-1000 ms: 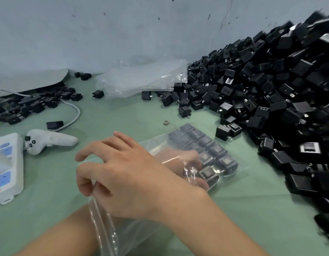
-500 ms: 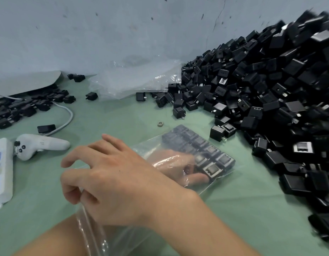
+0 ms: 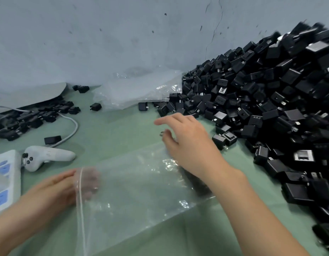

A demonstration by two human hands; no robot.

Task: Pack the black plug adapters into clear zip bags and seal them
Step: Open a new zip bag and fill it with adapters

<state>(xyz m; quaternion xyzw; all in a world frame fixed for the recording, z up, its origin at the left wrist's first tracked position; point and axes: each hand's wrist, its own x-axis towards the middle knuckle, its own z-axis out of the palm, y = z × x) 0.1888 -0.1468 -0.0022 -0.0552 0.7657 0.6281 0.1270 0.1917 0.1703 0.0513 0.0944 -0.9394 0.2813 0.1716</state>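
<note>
Plug adapters [image 3: 195,179] lie dark and blurred at the far end of a clear zip bag [image 3: 134,189] flat on the green table [image 3: 206,230]. The left hand [image 3: 56,189] pinches the bag's mouth, fingertips inside the film. The right hand [image 3: 189,139] hovers above the bag, fingers loosely spread and holding nothing, near the big pile of adapters [image 3: 270,100]. A white controller [image 3: 47,157] lies to the left.
</note>
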